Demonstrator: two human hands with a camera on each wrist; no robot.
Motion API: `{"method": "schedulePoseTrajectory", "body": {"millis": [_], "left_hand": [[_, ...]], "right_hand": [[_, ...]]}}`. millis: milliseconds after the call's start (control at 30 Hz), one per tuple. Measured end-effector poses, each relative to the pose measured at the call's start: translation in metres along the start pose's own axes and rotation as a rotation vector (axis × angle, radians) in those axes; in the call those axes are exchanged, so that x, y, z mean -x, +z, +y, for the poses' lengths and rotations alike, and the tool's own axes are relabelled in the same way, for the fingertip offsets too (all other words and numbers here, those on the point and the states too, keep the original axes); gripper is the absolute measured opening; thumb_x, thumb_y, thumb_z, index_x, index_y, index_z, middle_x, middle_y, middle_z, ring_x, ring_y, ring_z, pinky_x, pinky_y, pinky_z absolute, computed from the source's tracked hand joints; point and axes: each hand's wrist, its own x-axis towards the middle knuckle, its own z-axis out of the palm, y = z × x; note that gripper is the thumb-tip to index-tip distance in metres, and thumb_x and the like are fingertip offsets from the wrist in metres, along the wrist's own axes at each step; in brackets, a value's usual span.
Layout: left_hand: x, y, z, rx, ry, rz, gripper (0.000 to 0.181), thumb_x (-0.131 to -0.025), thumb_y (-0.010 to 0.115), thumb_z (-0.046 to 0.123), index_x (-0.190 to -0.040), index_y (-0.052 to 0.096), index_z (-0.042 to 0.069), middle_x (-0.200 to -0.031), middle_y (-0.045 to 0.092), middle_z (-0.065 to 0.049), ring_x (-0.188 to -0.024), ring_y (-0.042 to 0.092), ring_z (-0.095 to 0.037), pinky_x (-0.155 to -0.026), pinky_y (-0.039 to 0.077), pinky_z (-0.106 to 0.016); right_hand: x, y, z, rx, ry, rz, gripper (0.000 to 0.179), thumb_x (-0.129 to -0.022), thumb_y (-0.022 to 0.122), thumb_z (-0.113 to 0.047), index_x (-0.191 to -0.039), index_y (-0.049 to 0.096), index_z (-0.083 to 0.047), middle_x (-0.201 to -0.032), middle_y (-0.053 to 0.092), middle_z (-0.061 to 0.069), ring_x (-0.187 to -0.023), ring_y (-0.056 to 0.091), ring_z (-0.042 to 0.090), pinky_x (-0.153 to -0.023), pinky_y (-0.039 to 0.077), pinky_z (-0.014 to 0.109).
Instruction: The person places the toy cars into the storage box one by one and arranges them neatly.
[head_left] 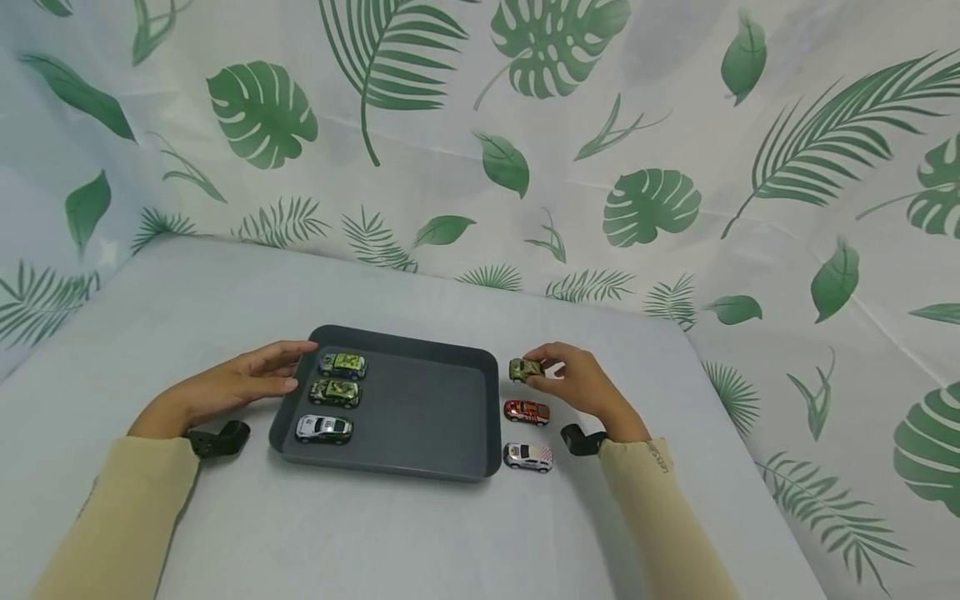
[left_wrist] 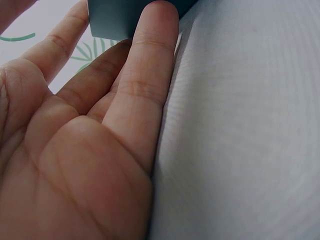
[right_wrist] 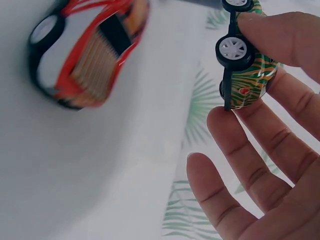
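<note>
My right hand [head_left: 581, 379] pinches a green-and-orange camouflage toy car [head_left: 526, 369] between thumb and fingers, to the right of the dark grey tray [head_left: 423, 472]. In the right wrist view the toy car [right_wrist: 250, 75] shows its wheels and striped body. A red toy car [head_left: 527, 412] and a white toy car [head_left: 528, 457] stand on the table nearer to me. With fairly straight fingers, my left hand [head_left: 232, 383] touches the tray's left side; in the left wrist view a fingertip meets the tray wall [left_wrist: 112, 22].
Inside the tray, along its left side, stand a yellow-and-blue car [head_left: 342, 365], a green camouflage car [head_left: 335, 392] and a white-and-black car [head_left: 324, 429]. A leaf-print cloth [head_left: 450, 183] hangs behind the white table [head_left: 360, 542].
</note>
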Motion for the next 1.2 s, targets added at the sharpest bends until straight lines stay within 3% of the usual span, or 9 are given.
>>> {"method": "schedulePoseTrajectory", "body": {"millis": [300,1200], "left_hand": [[0.001,0.0,0.0,0.0,0.005,0.0,0.074,-0.11,0.064,0.023,-0.171,0.026,0.006,-0.175,0.017,-0.031,-0.157,0.02,-0.06,-0.121,0.026,-0.077],[0.0,0.001,0.001,0.0,0.013,-0.006,0.073,-0.11,0.063,0.023,-0.17,0.026,0.005,-0.174,0.021,-0.031,-0.158,0.021,-0.059,-0.121,0.026,-0.076]], "right_hand": [[0.0,0.0,-0.017,-0.033,-0.071,0.022,0.028,-0.096,0.08,-0.002,-0.123,0.075,0.002,-0.118,0.075,0.017,-0.107,0.07,0.036,-0.093,0.059,0.057],[-0.016,0.021,-0.053,-0.116,-0.15,0.004,0.029,-0.097,0.081,-0.005,-0.125,0.076,0.001,-0.121,0.074,0.016,-0.107,0.068,0.034,-0.094,0.059,0.055]]}}
